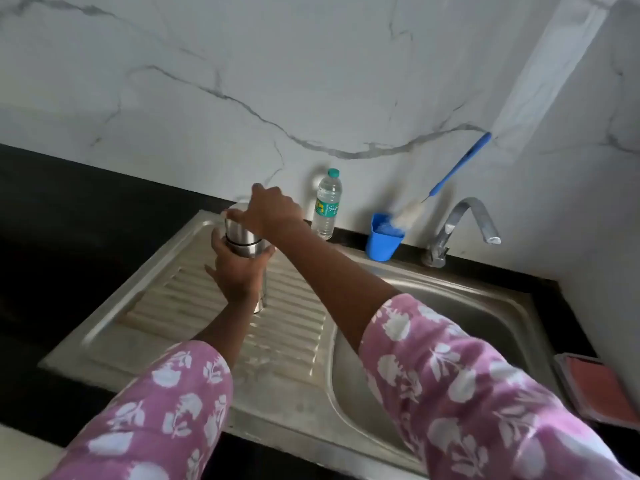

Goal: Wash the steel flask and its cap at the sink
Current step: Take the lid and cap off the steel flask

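Observation:
A steel flask (250,247) stands upright on the ribbed drainboard (194,306) of the sink. My left hand (235,271) grips its body from the near side, hiding most of it. My right hand (270,211) reaches over from the right and grips the steel cap (237,226) on top of the flask, fingers curled round its rim. The cap sits on the flask.
The sink basin (450,313) lies to the right, with a chrome tap (460,230) behind it. A blue cup (382,242) holds a blue-handled bottle brush (457,168). A plastic water bottle (327,206) stands by the wall. A pink sponge tray (599,386) sits at the right edge.

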